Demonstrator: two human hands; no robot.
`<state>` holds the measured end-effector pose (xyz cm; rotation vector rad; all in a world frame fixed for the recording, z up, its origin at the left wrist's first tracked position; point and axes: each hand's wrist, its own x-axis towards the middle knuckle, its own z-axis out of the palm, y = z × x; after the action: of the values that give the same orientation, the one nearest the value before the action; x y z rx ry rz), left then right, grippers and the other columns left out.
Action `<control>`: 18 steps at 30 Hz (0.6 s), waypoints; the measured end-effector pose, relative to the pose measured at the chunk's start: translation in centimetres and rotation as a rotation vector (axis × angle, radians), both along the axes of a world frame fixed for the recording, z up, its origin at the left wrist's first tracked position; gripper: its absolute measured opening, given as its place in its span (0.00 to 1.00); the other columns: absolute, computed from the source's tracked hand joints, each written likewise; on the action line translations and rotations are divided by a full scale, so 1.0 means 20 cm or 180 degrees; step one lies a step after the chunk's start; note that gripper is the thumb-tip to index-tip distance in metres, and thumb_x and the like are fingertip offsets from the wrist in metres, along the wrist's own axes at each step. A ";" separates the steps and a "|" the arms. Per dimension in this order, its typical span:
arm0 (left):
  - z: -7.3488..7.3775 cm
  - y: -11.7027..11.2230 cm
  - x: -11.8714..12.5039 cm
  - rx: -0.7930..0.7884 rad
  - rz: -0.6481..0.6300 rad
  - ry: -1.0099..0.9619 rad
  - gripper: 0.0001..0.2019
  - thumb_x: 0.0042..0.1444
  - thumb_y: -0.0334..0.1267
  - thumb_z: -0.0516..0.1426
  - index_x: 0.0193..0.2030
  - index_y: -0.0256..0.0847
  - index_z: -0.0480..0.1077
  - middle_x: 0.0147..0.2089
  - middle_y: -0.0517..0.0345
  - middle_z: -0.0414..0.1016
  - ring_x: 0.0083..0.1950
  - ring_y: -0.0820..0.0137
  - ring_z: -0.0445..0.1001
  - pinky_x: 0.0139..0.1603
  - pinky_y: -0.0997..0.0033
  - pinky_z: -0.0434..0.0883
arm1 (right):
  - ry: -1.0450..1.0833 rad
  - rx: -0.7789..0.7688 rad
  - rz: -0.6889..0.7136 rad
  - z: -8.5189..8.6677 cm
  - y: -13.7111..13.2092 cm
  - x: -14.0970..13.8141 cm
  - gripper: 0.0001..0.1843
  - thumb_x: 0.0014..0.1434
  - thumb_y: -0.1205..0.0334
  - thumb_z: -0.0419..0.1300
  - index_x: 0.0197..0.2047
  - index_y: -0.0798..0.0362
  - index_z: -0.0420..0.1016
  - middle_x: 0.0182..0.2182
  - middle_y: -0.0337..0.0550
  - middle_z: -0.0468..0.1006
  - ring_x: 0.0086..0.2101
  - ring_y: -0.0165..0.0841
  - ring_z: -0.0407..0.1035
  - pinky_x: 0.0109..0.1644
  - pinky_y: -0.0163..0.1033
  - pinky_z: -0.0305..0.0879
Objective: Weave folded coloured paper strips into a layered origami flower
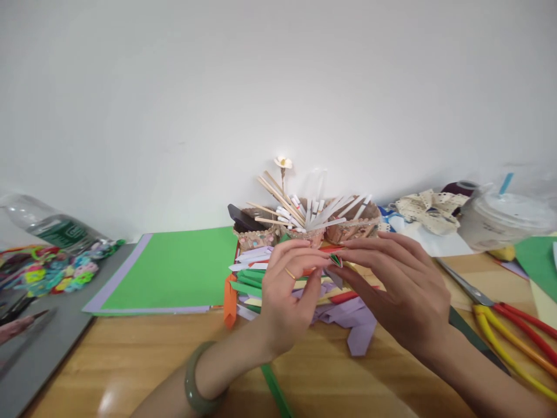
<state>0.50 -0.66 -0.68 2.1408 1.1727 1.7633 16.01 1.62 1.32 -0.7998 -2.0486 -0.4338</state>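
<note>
With the fingertips of our left hand [287,287] and right hand [402,293], we pinch a small folded paper [335,260], over or before the paper strips [362,334]. We seem mid-fold; the next move calls for light, even pressure. Rightward lie scissors [484,302].

A wood-grained tabletop [161,371] that bore stacked green and lilac sheets [174,267] on the left, a heap of folded paper strips [348,313] that sprawled mid-table, patterned baskets [308,237] that stood behind it, a lone green strip [277,390] that lay nearer the front, scissors [487,303] that lay at right
</note>
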 end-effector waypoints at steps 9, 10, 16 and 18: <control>-0.01 0.01 0.00 -0.0075 -0.0113 0.0017 0.11 0.52 0.23 0.54 0.38 0.41 0.69 0.38 0.54 0.70 0.44 0.68 0.68 0.47 0.62 0.67 | 0.0055 -0.0044 0.0175 0.01 0.00 -0.01 0.06 0.53 0.67 0.62 0.35 0.51 0.70 0.29 0.43 0.80 0.31 0.34 0.74 0.39 0.41 0.67; -0.01 0.01 -0.01 -0.0085 -0.0089 0.0041 0.10 0.52 0.23 0.54 0.38 0.41 0.69 0.39 0.53 0.68 0.44 0.69 0.68 0.46 0.64 0.67 | 0.0076 -0.0069 0.0204 0.01 0.00 -0.01 0.06 0.53 0.67 0.62 0.35 0.52 0.70 0.29 0.44 0.80 0.31 0.34 0.74 0.39 0.41 0.67; 0.00 0.01 -0.02 -0.0153 -0.0079 0.0067 0.09 0.52 0.25 0.54 0.38 0.39 0.67 0.38 0.54 0.66 0.43 0.69 0.67 0.45 0.66 0.66 | 0.0154 -0.0201 0.0309 0.02 -0.01 -0.01 0.06 0.53 0.67 0.62 0.36 0.52 0.70 0.29 0.44 0.79 0.31 0.33 0.74 0.37 0.40 0.68; 0.01 0.01 -0.02 -0.0128 -0.0131 0.0088 0.08 0.52 0.25 0.54 0.38 0.39 0.67 0.38 0.54 0.67 0.43 0.69 0.66 0.46 0.66 0.65 | 0.0151 -0.0236 0.0343 0.02 -0.01 -0.01 0.07 0.53 0.68 0.62 0.36 0.52 0.70 0.29 0.44 0.80 0.31 0.33 0.74 0.37 0.40 0.68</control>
<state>0.05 -0.41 -0.55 2.1576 1.1517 1.6841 15.83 1.47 1.70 -0.7327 -2.0623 -0.2777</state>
